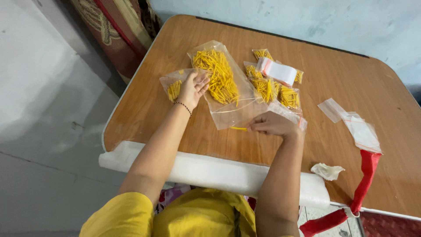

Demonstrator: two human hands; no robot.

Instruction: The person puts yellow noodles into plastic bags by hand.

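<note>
A large clear plastic bag point(228, 94) full of thin yellow sticks lies open toward me on the wooden table point(351, 83). My left hand point(192, 89) rests on a smaller clear bag point(172, 83) holding a few yellow sticks, fingers curled over it. My right hand point(274, 124) is closed at the big bag's open edge, pinching a yellow stick point(239, 128) that lies on the table. Several small filled bags point(274, 90) sit behind my right hand, with a stack of empty white zip bags point(277, 70) on top.
Loose empty zip bags point(356, 125) lie at the right, above a red strap point(364, 184). A crumpled white scrap point(326, 171) sits near the front edge. A white foam roll point(210, 171) pads the table's near edge. Patterned fabric point(118, 26) stands at the far left.
</note>
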